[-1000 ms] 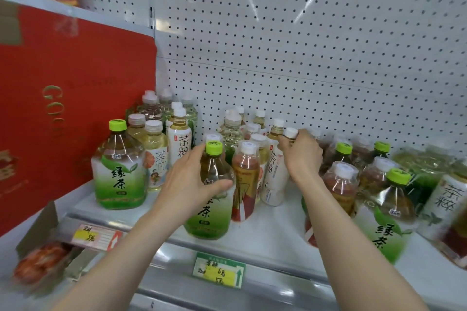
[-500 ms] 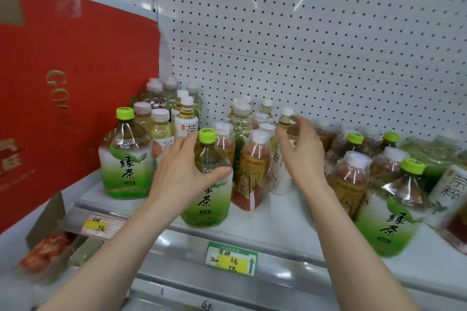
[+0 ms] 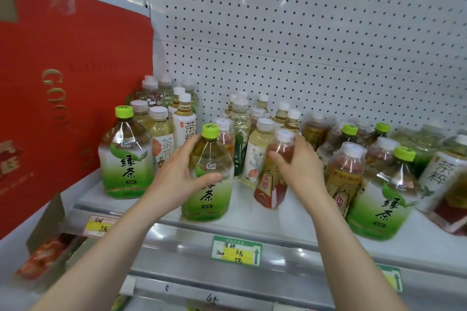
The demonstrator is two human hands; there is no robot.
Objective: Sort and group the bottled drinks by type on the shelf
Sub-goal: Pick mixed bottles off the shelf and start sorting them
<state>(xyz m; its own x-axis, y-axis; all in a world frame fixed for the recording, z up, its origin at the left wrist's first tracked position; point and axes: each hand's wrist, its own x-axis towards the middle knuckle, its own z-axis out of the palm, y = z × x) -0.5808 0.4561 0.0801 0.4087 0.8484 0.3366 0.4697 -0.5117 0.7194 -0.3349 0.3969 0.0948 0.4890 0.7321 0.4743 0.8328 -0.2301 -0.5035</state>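
Mixed bottled teas stand on a white shelf (image 3: 290, 217). My left hand (image 3: 177, 171) grips a green-capped green tea bottle (image 3: 209, 184) near the shelf's front edge. My right hand (image 3: 298, 166) grips a white-capped reddish tea bottle with a red and gold label (image 3: 271, 184), which is tilted to the right. A second green tea bottle (image 3: 126, 154) stands at the left, a third (image 3: 386, 192) at the right. Another red-label bottle (image 3: 346, 174) stands just right of my right hand.
A large red box (image 3: 63, 96) walls off the left end. White pegboard (image 3: 303, 45) backs the shelf. Pale white-capped bottles (image 3: 161, 129) crowd the back left and centre (image 3: 255, 149); darker bottles (image 3: 316, 131) fill the back right. Price tags (image 3: 236, 250) line the front rail.
My right hand came off the back bottles, moved forward and took hold of the reddish tea bottle, tilting it. My left hand stays on the green tea bottle.
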